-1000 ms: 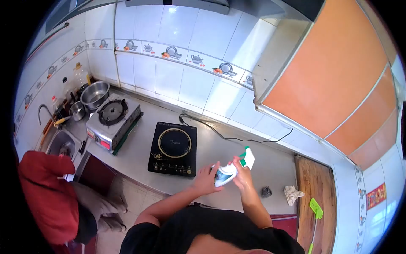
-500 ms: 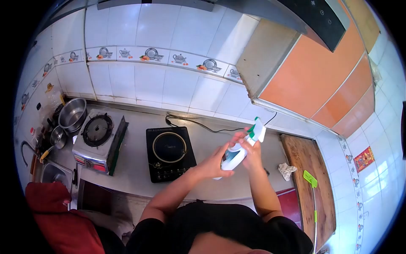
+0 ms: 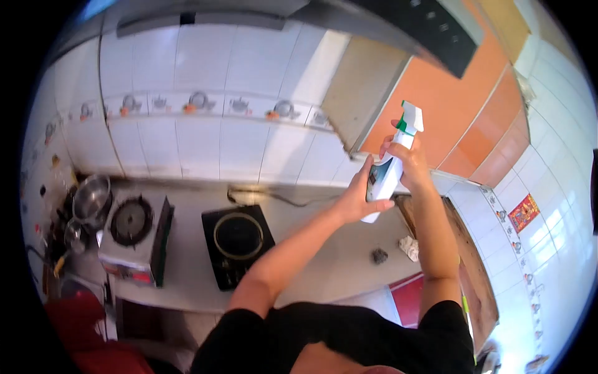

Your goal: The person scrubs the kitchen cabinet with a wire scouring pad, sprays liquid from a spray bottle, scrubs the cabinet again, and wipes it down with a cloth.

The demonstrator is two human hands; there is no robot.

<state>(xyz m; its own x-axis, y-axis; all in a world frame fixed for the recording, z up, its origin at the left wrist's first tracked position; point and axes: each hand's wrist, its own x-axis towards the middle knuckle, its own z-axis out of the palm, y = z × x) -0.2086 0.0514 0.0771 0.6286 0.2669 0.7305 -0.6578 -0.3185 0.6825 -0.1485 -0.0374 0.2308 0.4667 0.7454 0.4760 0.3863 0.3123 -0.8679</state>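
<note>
A white spray bottle point(image 3: 387, 177) with a green and white trigger head is raised in front of the orange cabinet point(image 3: 458, 112), its nozzle end up. My left hand point(image 3: 360, 194) grips the lower body of the bottle, thumb across its front near the base. My right hand point(image 3: 408, 156) is wrapped round the neck just under the trigger head. Below and to the left, a black induction cooker point(image 3: 238, 240) lies on the metal counter point(image 3: 317, 255).
A gas stove point(image 3: 134, 240) stands left, beside metal pots point(image 3: 92, 198). A person in red point(image 3: 81, 324) is at the lower left. A dark scourer point(image 3: 379, 255), a crumpled cloth point(image 3: 409, 248) and a wooden board point(image 3: 479, 287) are on the right. The range hood point(image 3: 417, 28) hangs overhead.
Both hands have lifted the spray bottle up and to the right, from above the counter to in front of the cabinet. The view has shifted too, with more of the hood showing.
</note>
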